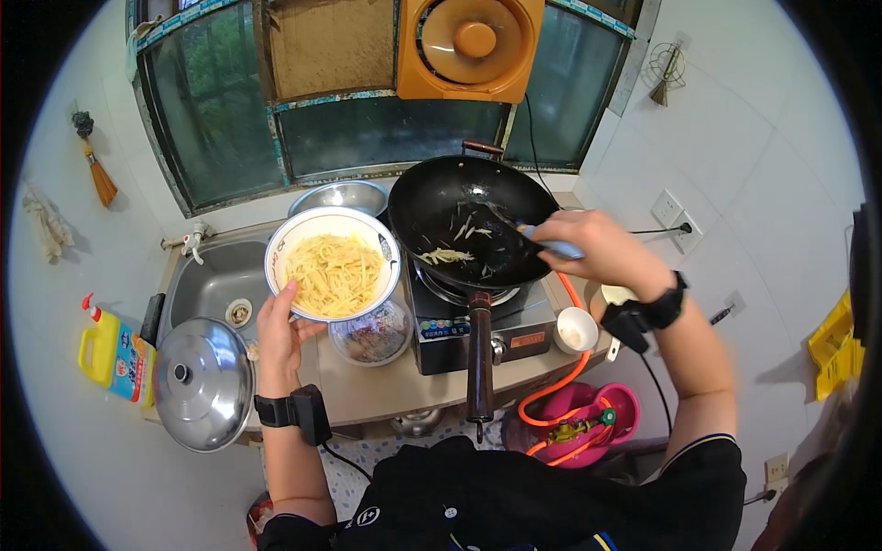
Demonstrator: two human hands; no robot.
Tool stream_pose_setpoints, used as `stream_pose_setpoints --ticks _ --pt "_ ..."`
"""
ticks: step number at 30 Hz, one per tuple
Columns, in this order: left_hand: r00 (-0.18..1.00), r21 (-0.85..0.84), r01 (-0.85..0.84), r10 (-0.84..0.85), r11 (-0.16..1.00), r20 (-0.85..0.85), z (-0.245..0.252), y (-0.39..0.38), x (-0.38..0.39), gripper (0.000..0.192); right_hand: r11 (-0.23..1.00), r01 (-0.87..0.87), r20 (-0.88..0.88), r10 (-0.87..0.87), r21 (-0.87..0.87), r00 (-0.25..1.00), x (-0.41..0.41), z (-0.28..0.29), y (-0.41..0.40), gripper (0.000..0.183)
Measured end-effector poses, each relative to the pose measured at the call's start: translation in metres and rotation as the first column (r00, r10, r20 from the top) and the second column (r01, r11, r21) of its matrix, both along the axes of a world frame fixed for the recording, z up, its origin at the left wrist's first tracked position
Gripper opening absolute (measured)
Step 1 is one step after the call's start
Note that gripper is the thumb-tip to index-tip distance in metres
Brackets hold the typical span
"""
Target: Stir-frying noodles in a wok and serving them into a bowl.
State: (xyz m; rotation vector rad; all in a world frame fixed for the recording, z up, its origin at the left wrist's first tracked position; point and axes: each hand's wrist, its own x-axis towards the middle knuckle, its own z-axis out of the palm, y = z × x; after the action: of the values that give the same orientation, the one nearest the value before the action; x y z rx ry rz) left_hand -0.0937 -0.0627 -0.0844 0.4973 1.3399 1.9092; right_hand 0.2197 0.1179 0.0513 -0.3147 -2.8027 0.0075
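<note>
My left hand [282, 330] grips the lower left rim of a white bowl [275, 251] with a dark pattern. Pale yellow shreds, likely potato [335, 275], fill much of the bowl. It is held tilted, left of a black wok [441, 193] on a gas stove [448, 344]. A few more shreds [446, 256] lie on the wok's bottom and side. My right hand [586, 244] is closed around the blue handle [555, 246] of a metal spatula or ladle. The utensil's head reaches into the wok and is only partly clear. The wok's wooden handle [480, 358] points towards me.
Below the bowl, a clear container [372, 341] holds mixed ingredients. A sink [213, 275], steel lid [200, 386] and yellow detergent bottle [103, 351] stand left. A steel basin [344, 196] sits behind; a small white cup [576, 330] and orange gas hose [551, 396] are right.
</note>
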Motion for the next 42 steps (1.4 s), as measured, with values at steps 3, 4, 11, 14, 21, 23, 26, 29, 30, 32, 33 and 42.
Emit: stream_pose_setpoints --ticks 3,4,11,14,21,23,26,29,30,32,33,42 --pt "1.0 0.037 0.022 -0.022 0.999 0.01 0.005 0.004 0.004 0.047 0.991 0.035 0.058 -0.043 0.13 0.997 -0.013 -0.033 0.012 0.021" --pt "0.999 0.048 0.039 -0.04 0.998 0.021 0.006 0.006 0.005 0.047 0.985 0.022 0.098 -0.04 0.17 0.994 -0.015 -0.036 0.014 0.02" --pt "0.997 0.006 0.065 -0.065 0.998 -0.033 0.009 0.001 -0.001 0.047 0.974 -0.056 0.081 0.076 -0.222 0.994 0.004 0.051 -0.04 0.021" --pt "0.998 0.079 0.066 -0.065 0.995 -0.006 0.014 0.016 0.006 0.043 0.981 -0.021 0.027 0.027 -0.19 0.999 0.023 0.054 -0.034 0.02" --pt "0.998 0.099 0.067 -0.068 0.993 0.006 0.025 0.023 0.019 0.041 0.918 -0.215 0.061 0.249 -0.334 0.967 0.052 0.099 -0.03 0.016" --pt "0.997 0.094 0.073 -0.072 0.993 -0.013 0.027 0.021 0.019 0.041 0.915 -0.212 0.122 0.267 -0.344 0.956 0.047 0.103 -0.029 0.018" --pt "0.996 0.089 0.087 -0.083 0.992 -0.044 0.025 0.02 0.017 0.041 0.882 -0.275 0.119 0.343 -0.383 0.932 0.037 0.083 -0.018 0.018" --pt "0.997 0.097 0.064 -0.059 0.993 -0.052 0.028 0.024 0.027 0.042 0.922 -0.218 0.129 0.27 -0.32 0.954 0.031 0.066 -0.004 0.018" --pt "0.998 0.114 0.043 -0.038 0.993 -0.045 0.03 0.024 0.031 0.042 0.919 -0.229 0.122 0.28 -0.322 0.952 0.034 0.069 0.0 0.018" --pt "0.998 0.076 0.043 -0.039 0.996 -0.055 0.03 0.018 0.027 0.044 0.877 -0.345 -0.005 0.365 -0.335 0.931 0.039 0.083 0.0 0.017" --pt "0.997 0.044 0.061 -0.058 0.997 -0.06 0.029 0.016 0.026 0.047 0.857 -0.387 -0.05 0.394 -0.339 0.918 0.041 0.087 0.002 0.016" --pt "0.991 -0.006 -0.102 0.101 0.995 -0.089 0.04 0.008 0.045 0.048 0.878 -0.413 -0.049 0.414 -0.242 0.909 0.02 0.073 0.032 0.017"
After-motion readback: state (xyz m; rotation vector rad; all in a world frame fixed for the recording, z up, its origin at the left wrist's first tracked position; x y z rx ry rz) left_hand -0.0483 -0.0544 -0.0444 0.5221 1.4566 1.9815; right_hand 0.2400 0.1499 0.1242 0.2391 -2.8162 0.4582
